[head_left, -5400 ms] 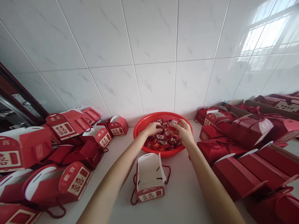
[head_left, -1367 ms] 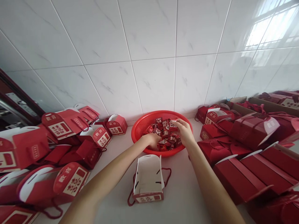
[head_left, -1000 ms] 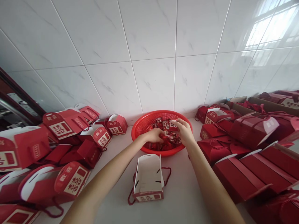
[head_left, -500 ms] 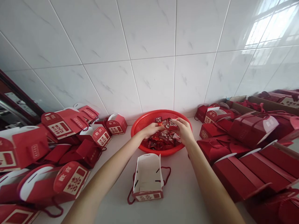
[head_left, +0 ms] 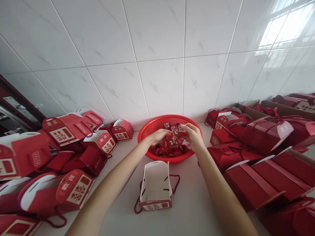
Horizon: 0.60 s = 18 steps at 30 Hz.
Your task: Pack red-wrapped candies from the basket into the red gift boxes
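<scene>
Both hands are over a red plastic basket [head_left: 145, 131] of small wrapped candies [head_left: 169, 150]. My left hand [head_left: 158, 136] is at the basket's left half, fingers curled in at the candies; a bit of red wrapper shows at its fingertips. My right hand [head_left: 193, 135], on the right side, pinches a red-and-white wrapped candy [head_left: 182, 129] between thumb and fingers. In front of the basket an open gift box [head_left: 155, 182], white inside and red outside, stands with its red cord handles [head_left: 175, 185] hanging out at the sides.
Red gift boxes with white lettering [head_left: 77, 193] are piled on the left. More red boxes [head_left: 256, 183] lie in rows on the right, with a cardboard carton [head_left: 268, 106] behind them. A tiled wall [head_left: 162, 85] rises behind the white tabletop [head_left: 187, 216].
My left hand has shifted slightly over the candies, its fingers curling in more. My right hand stays nearly in place with its candy. The open box has not moved.
</scene>
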Tool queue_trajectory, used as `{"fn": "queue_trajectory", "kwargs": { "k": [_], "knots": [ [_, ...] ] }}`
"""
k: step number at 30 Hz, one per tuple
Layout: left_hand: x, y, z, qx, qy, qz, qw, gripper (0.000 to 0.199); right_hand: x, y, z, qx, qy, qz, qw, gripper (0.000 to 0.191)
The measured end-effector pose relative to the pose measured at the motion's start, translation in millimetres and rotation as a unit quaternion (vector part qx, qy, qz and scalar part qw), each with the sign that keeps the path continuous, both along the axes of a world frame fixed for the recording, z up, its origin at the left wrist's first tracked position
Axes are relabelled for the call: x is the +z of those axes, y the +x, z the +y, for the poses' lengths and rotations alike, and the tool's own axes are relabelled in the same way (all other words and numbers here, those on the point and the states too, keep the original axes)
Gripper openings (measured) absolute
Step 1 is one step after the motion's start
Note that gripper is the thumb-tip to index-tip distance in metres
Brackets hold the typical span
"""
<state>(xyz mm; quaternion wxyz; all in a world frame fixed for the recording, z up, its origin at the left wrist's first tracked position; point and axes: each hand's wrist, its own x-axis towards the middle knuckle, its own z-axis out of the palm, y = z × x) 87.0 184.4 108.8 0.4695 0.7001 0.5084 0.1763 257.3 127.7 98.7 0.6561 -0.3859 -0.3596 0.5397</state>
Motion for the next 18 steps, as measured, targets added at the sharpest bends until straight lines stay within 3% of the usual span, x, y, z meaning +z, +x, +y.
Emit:
{"fn": "queue_trajectory", "kwargs": {
  "k": [5,10,13,18],
  "knots": [
    [1.9,0.7,-1.1,0.019,-0.063,-0.044,0.997,0.033,-0.1,0.0,0.0,0.003,0.003,0.004,1.000,0.038],
    [0.7,0.7,-3.2,0.014,-0.065,-0.041,0.997,0.028,-0.5,0.0,0.0,0.012,0.009,0.005,1.000,0.037],
    [-3.0,-0.1,-2.7,0.007,-0.027,-0.005,1.000,0.028,-0.8,0.0,0.4,0.009,0.007,0.002,1.000,0.038],
    [-5.1,-4.5,1.7,-0.005,0.109,0.078,0.991,0.027,0.3,-0.1,0.4,-0.001,0.002,-0.004,1.000,0.041]
  ]
}}
